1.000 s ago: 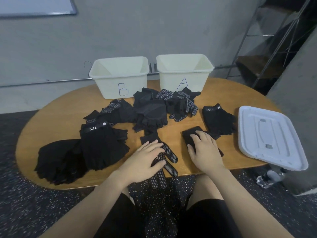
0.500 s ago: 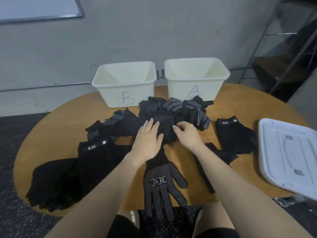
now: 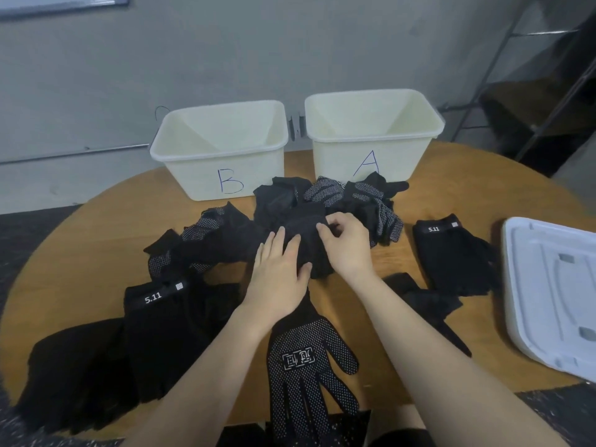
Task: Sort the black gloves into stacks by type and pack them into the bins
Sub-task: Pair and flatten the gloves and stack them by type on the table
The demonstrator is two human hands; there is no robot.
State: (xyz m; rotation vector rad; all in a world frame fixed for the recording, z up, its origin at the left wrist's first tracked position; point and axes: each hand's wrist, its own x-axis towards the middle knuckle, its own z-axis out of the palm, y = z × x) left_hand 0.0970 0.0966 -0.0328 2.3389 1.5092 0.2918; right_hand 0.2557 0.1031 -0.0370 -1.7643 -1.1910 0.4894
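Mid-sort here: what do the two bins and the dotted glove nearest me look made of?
Bin B and bin A: likely matte cream moulded plastic, judging by thin rolled rims and smooth walls with marker letters. Dotted glove: seems a black knit fabric with small white grip dots, probably rubbery, and a printed white emblem on the palm.

We sit in a plain workroom or storage space: bare grey wall (image 3: 225,53), speckled dark floor (image 3: 29,233), metal shelving rack (image 3: 529,101), a whiteboard's edge (image 3: 58,4), wooden bench (image 3: 96,240).
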